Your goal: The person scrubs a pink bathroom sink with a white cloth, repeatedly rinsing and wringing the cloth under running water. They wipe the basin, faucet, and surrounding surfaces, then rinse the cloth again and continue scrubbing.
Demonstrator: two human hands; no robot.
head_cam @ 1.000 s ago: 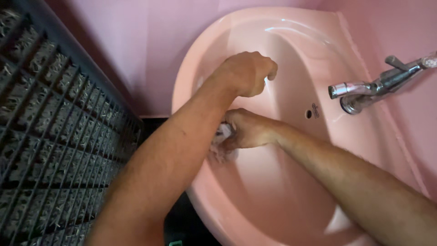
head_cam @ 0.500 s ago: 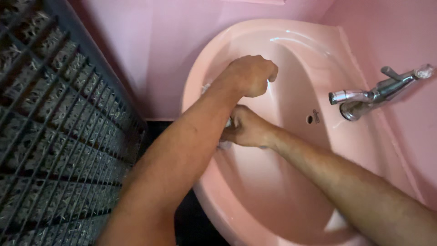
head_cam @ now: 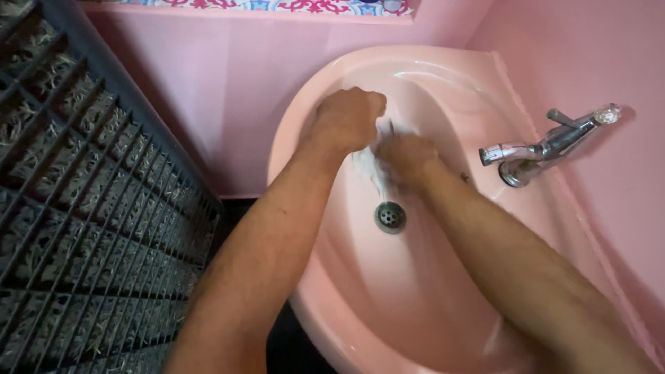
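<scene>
Both hands are down inside a pink ceramic washbasin (head_cam: pixel 325 90), working a small whitish rag (head_cam: pixel 368 168) that's bunched between them. The left hand (head_cam: pixel 344 118) is curled into a loose fist up near the far-left side of the bowl, fingers folded under, and it looks like it's clamping the top end of the rag, though the knuckles hide the actual grip. The right hand (head_cam: pixel 407 158) is blurry, so I can't say for sure how the fingers sit, but it seems closed around the other end of the rag, just beside the left one and maybe touching it. The rag hangs off the hands toward the round metal drain (head_cam: pixel 391 216), which sits right below them and is uncovered. Holding it over the bowl like that makes sense, since anything dripping lands in the basin and goes straight to the drain. The chrome tap (head_cam: pixel 533 151) sticks out from the pink wall (head_cam: pixel 228 90) on the right, well apart from the hands, and I don't see water coming out of it. On the left there's a dark grille (head_cam: pixel 90 208) with a straw-like pad behind the bars, and a strip of patterned tile (head_cam: pixel 277 5) runs along the top edge.
</scene>
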